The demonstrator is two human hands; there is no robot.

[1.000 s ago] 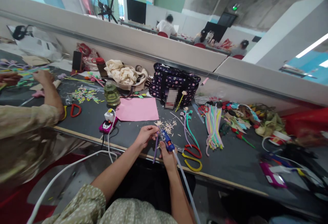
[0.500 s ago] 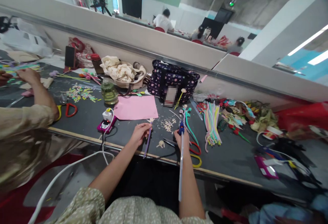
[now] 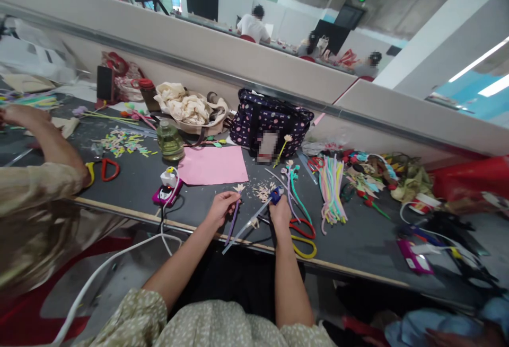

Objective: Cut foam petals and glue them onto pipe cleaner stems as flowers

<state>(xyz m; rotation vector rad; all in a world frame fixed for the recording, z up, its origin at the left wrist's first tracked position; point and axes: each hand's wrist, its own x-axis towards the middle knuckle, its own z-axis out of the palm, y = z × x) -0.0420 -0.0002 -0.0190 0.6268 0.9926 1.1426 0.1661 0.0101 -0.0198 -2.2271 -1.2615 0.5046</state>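
My left hand (image 3: 224, 206) is closed, pinching a purple pipe-cleaner stem (image 3: 233, 223) topped by a small cream flower (image 3: 239, 189). In my right hand (image 3: 280, 211) is a blue glue gun (image 3: 275, 194), with a long clear glue stick (image 3: 248, 223) slanting from it down toward the left hand's stem. Small cream petal pieces (image 3: 262, 192) lie scattered between the two hands. Scissors with red and yellow handles (image 3: 304, 248) rest beside my right wrist, their blades partly hidden.
Pink paper (image 3: 214, 166) and a bottle of green liquid (image 3: 170, 141) are on the left. A dotted dark bag (image 3: 270, 119) stands behind. Bundled pipe cleaners (image 3: 332, 190) lie right, and a white cable (image 3: 115, 257) hangs over the edge. A co-worker's arm (image 3: 59, 145) reaches in at left.
The glue gun has turned in my right hand, so its glue stick swung from along my forearm to slanting down-left. My left hand still holds the flower stem, almost in place.
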